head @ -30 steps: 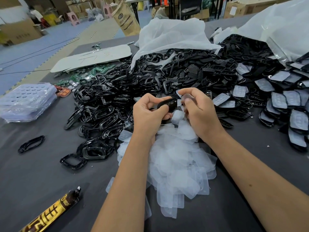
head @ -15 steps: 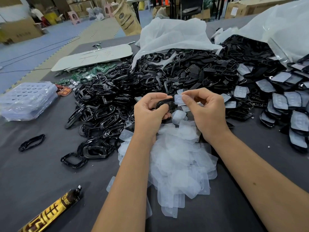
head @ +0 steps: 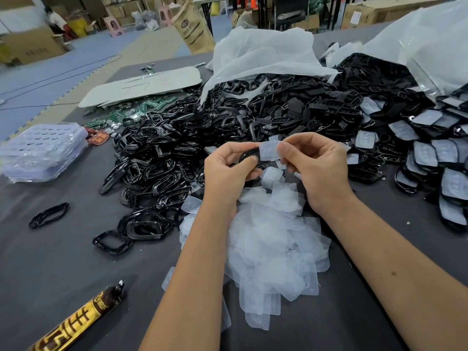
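Dark grey cloth covers the counter (head: 63, 262), and cardboard boxes stand in the warehouse behind its far edge. Above the middle of the counter, the left hand (head: 225, 173) grips a black key shell (head: 249, 154), its fingers (head: 249, 163) curled round the piece. The right hand (head: 319, 168) is just beside it and pinches a translucent pad (head: 269, 150) between thumb and forefinger, with the other fingers (head: 285, 149) bent. The pad's left end touches the shell's upper end. Both pieces are held above the counter.

Below the hands, towards the near edge, lies a loose pile of translucent pads (head: 273, 236). A broad heap of black frames (head: 177, 148) spreads across the middle to the far side, partly under a white bag (head: 263, 54). At the right edge lie black shells with pads on them (head: 445, 158), overlapping one another. Green circuit boards (head: 141, 108) lie near the far left corner. A stack of clear trays (head: 43, 150) sits at the left edge, and a single black frame (head: 48, 215) lies apart in front of it. A gold and brown tube (head: 76, 323) lies at the near left corner.
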Motion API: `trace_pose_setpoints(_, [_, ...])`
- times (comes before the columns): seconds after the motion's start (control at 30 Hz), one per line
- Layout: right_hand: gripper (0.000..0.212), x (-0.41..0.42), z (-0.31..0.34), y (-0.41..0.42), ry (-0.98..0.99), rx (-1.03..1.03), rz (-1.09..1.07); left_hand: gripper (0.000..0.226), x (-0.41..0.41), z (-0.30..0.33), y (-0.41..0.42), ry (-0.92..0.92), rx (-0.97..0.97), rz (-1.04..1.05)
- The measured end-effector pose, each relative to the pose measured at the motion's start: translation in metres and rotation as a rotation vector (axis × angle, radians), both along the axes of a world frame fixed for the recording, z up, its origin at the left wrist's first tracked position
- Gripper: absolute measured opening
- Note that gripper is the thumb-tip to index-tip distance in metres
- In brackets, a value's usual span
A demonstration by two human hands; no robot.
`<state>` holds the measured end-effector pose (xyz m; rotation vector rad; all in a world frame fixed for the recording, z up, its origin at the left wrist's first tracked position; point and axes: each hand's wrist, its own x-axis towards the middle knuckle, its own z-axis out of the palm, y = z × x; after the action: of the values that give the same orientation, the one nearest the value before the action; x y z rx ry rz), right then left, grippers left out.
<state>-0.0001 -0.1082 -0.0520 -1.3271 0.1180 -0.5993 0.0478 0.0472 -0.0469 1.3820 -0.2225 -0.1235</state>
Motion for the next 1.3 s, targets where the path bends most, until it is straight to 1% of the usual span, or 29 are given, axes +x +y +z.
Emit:
trace_pose_setpoints(0.1, [0.008,-0.002,0.000,0.004,0.009,-0.109,0.060,0.021,-0.001,0.003,0.000,0.034,-0.041,-0.037])
trace_pose_setpoints(0.23, [0.009,0.000,-0.002,0.006,0.000,-0.245,0.021,0.042,0.001,0.005,0.000,0.100,-0.120,-0.087])
trace_pose_setpoints(0.37, [0.012,0.002,-0.006,0.005,0.019,-0.310,-0.078,0.045,0.001,0.004,-0.001,0.100,-0.118,-0.120])
trace_pose_setpoints(0.43, [0.015,0.003,-0.008,0.005,0.033,-0.322,-0.111,0.041,0.000,0.005,-0.001,0.091,-0.117,-0.127])
trace_pose_setpoints(0.57, [0.025,0.003,-0.009,0.003,0.051,-0.330,-0.137,0.021,-0.002,0.003,-0.001,0.026,-0.081,-0.124])
trace_pose_setpoints(0.6, [0.027,0.003,-0.009,0.003,0.052,-0.331,-0.134,0.020,-0.002,0.002,-0.001,0.014,-0.067,-0.120])
trace_pose_setpoints(0.73, [0.031,0.003,-0.008,0.003,0.047,-0.322,-0.103,0.025,-0.002,0.001,-0.001,-0.006,-0.040,-0.116])
trace_pose_setpoints(0.93, [0.034,0.004,-0.010,0.002,0.060,-0.302,-0.066,0.023,0.000,-0.002,-0.001,-0.019,-0.021,-0.113])
trace_pose_setpoints(1.07, [0.034,0.004,-0.010,0.002,0.057,-0.311,-0.056,0.021,0.000,-0.002,-0.001,-0.022,-0.013,-0.104])
trace_pose_setpoints(1.3, [0.036,0.003,-0.009,0.003,0.051,-0.322,-0.075,0.026,0.000,-0.001,0.000,-0.026,0.022,-0.107])
